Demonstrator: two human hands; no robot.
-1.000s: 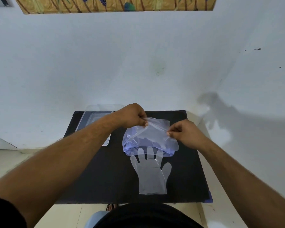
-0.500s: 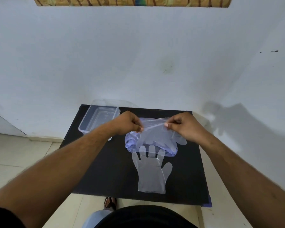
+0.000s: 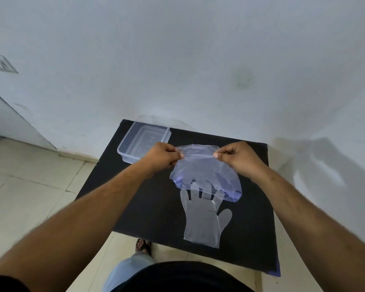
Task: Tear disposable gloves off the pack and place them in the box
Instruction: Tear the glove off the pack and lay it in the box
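A pale wall fills the upper half of the frame, with beige floor tiles at the lower left. 1 black desk sits in the centre and lower right, its far edge against the wall. 2 bare forearms reach in from the lower corners toward the middle of the frame. At the upper left corner of the desk stands 1 clear plastic box, open at the top, with nothing visible inside it. 1 pack of disposable gloves, a bluish translucent bag, hangs above the middle of the desk, held up by its top edge. The left hand pinches the top left corner of that edge between thumb and fingers, closed tight on the plastic; the right hand pinches the top right corner the same way, so the edge is stretched straight between the 2 hands. Below the pack, 1 loose clear glove lies flat on the desk, fingers pointing toward the wall, its fingertips tucked under the pack's lower edge. At the bottom centre, 1 sandalled foot shows on the floor just beside the desk's near edge.
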